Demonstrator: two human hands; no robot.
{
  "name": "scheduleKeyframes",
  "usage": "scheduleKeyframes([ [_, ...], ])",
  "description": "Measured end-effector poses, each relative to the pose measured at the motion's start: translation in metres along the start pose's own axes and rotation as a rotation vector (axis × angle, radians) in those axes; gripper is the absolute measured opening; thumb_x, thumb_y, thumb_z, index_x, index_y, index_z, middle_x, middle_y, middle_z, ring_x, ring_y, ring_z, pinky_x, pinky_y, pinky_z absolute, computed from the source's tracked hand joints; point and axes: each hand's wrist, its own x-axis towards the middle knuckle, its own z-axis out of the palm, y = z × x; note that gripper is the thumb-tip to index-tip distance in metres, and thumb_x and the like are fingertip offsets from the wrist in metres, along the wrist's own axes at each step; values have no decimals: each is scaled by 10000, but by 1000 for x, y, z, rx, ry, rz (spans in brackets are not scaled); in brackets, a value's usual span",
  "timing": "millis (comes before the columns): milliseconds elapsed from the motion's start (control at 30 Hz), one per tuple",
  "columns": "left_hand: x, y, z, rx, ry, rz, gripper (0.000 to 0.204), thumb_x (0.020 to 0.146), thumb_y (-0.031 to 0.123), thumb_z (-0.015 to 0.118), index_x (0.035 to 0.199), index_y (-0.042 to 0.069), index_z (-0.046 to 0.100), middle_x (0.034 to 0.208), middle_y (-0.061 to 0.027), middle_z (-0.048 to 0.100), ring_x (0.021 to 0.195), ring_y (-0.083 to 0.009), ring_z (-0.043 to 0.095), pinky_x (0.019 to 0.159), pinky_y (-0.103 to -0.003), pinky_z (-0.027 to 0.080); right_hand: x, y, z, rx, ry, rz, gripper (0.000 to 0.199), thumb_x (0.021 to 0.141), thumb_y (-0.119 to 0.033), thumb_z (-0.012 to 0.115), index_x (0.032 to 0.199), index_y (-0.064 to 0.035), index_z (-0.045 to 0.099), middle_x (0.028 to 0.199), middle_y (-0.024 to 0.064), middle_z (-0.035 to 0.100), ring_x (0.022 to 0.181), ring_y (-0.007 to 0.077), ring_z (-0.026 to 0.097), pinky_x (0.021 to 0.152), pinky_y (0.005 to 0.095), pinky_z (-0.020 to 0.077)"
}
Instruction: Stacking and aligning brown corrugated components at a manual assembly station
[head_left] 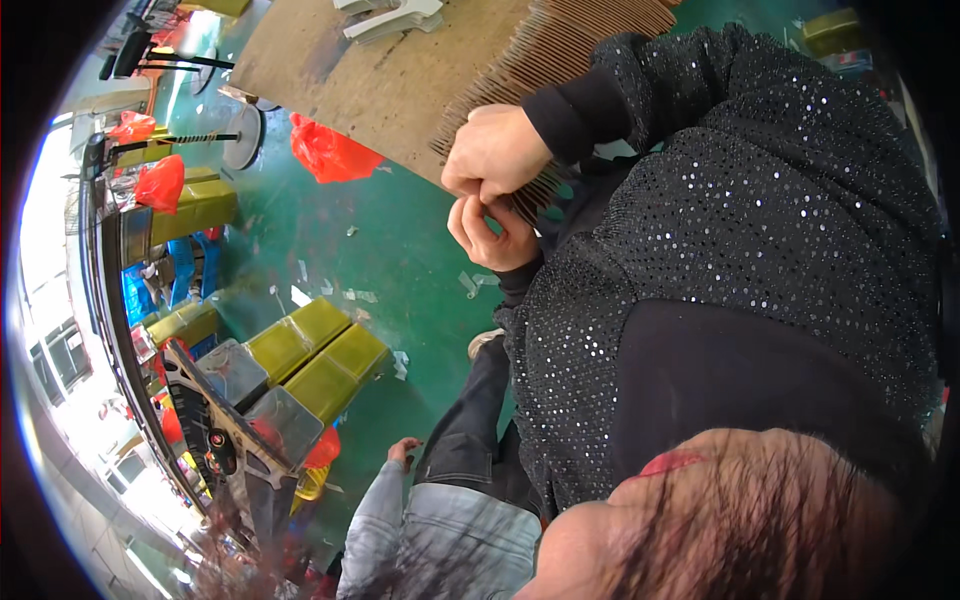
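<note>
My right hand, in a black cuff, is closed with its fingers bent down at the near edge of a wooden table. Just below it, my left hand pinches thumb and forefinger together, and the fingertips of both hands meet. Whatever they pinch is too small or hidden. Close beside them a long row of thin brown strips stands on edge, packed side by side along the table's right part. The row's near end runs behind my hands, where some dark strips show.
The wooden tabletop bears pale grey plastic parts. A red plastic bag hangs at its corner. Yellow bins stand on the green floor, among scraps. Another person in a light jacket is close by, at the lower left.
</note>
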Motion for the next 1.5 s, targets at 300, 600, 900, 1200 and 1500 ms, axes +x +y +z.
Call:
scheduleKeyframes([
  [300, -7, -8, -1, 25, 5, 6, 136, 804, -1, 630, 935, 13, 600, 935, -113, 603, 848, -230, 591, 656, -287, 489, 1, -1, 5, 16, 1, -49, 141, 684, -229, 692, 700, -116, 608, 652, 27, 624, 665, 250, 617, 577, 385, 439],
  [600, 5, -7, -1, 18, -115, 52, 149, 850, 40, 645, 985, 9, 592, 994, -135, 553, 864, -230, 563, 649, -294, 493, -4, 19, -5, 79, 102, -69, 190, 745, -334, 653, 767, -145, 660, 709, 23, 656, 694, 245, 636, 580, 383, 466],
  [900, -5, -23, -22, -72, -195, -36, 196, 886, 56, 604, 1072, -2, 589, 1000, -84, 603, 842, -154, 578, 667, -270, 473, -7, 5, 22, -2, 199, -129, 137, 727, -301, 601, 753, -186, 672, 733, 29, 670, 718, 253, 649, 581, 406, 488],
  [1200, 10, -11, -23, -71, -275, 77, 188, 887, 34, 565, 1068, -15, 585, 1000, -120, 584, 872, -203, 571, 684, -288, 468, -29, 5, 16, 96, 359, -140, 166, 754, -319, 592, 752, -169, 662, 705, 25, 654, 689, 246, 636, 575, 387, 480],
  [1500, 15, -2, -36, -130, -251, -238, 217, 925, 36, 479, 1124, -35, 526, 1063, -133, 566, 949, -207, 580, 814, -310, 474, -144, 58, -30, 333, 615, 169, 116, 853, -163, 624, 856, -47, 626, 723, 46, 624, 643, 120, 575, 587, 264, 447],
])
